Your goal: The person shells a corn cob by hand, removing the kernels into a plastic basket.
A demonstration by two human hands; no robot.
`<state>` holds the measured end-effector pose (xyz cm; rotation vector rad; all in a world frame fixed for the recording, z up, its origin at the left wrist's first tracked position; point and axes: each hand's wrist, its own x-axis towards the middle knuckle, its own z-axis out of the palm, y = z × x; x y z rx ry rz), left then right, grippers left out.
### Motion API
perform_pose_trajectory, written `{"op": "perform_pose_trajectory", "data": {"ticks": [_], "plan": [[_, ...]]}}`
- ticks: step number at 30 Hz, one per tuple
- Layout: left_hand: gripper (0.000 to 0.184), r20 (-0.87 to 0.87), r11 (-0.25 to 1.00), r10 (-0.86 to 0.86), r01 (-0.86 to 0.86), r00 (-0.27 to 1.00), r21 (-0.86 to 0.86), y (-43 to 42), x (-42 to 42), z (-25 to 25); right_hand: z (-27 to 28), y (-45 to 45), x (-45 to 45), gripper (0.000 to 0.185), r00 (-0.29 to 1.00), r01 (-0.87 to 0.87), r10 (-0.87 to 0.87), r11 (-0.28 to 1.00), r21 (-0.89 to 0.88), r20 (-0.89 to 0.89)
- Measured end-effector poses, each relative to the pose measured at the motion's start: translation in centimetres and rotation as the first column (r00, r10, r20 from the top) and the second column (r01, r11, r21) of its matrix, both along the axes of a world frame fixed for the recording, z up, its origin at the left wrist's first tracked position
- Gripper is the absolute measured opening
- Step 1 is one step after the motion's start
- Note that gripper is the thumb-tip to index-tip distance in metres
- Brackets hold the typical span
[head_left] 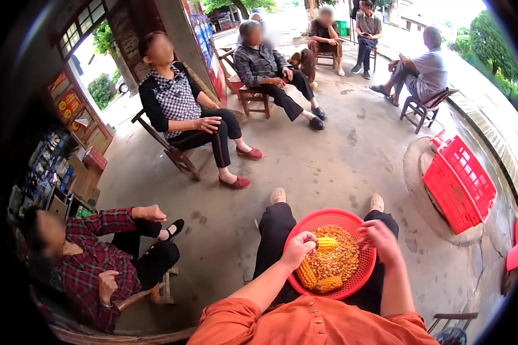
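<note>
My left hand (301, 246) pinches the end of a corn cob (327, 244) above a red basket (334, 218) resting across my lap. My right hand (380, 237) is half open over the basket's right side, blurred; I can't tell whether any grain sits in it. Loose kernels (344, 261) fill the basket, with two more cobs (330, 284) lying along its near left edge. Around me spreads a grey concrete floor (218, 236), marked with dark damp spots. Packed shelves (43, 172) line the left wall, people sit on wooden chairs, and a red crate (457, 184) stands tilted at right.
</note>
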<state>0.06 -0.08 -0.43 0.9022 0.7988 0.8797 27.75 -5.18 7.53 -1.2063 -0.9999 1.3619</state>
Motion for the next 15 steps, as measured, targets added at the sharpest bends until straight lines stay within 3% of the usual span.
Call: {"op": "perform_pose_trajectory", "data": {"ticks": [1, 3, 7, 10, 12, 15], "plan": [[0.008, 0.001, 1.000, 0.010, -0.010, 1.000, 0.002, -0.1, 0.0, 0.1, -1.0, 0.6, -1.9, 0.028, 0.983, -0.106, 0.101, 0.994, 0.025, 0.155], [0.008, 0.012, 0.999, 0.032, -0.032, 0.999, 0.003, -0.2, -0.1, 0.3, -3.0, 1.2, -5.2, 0.031, 0.947, -0.213, 0.211, 0.977, -0.020, 0.242], [0.008, 0.008, 0.998, 0.063, -0.064, 0.998, 0.029, -0.2, -0.3, 0.1, -3.3, 0.7, -9.5, 0.032, 0.972, -0.215, 0.222, 0.972, -0.095, 0.072], [0.008, -0.005, 0.999, -0.009, 0.009, 1.000, 0.034, -0.2, -0.3, 0.2, -4.7, 0.4, -9.8, 0.030, 0.981, -0.192, 0.191, 0.970, -0.152, -0.023], [0.006, -0.033, 0.997, -0.081, 0.082, 0.996, 0.015, -0.2, -0.2, 0.6, -5.0, 0.1, -9.8, 0.028, 0.958, -0.142, 0.077, 0.964, -0.225, -0.277], [0.007, -0.043, 0.989, -0.145, 0.146, 0.988, 0.015, -0.2, 0.2, 0.6, -6.3, -0.1, -9.3, 0.031, 0.947, -0.133, 0.059, 0.967, -0.219, -0.315]]}}
